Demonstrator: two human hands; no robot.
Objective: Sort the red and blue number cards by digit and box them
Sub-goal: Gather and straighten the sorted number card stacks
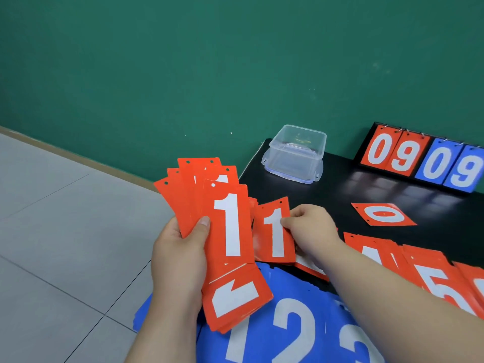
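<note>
Black table (340,189), green wall (183,61), grey tiled floor (52,231).
Red cards (209,205) gripped fanned in left hand (180,260), centre; single card (273,231) pinched by right hand (311,226); clear box (294,153) set upper right.

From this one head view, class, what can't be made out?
Head view only.
1. Fanned red cards in the left hand: digits hidden behind the front 1 card.
2. Red pile: digit partly covered by the right forearm.
3. Rightmost red pile: cut off by the right edge.
4. Clear box: contents too small and blurred.
</note>
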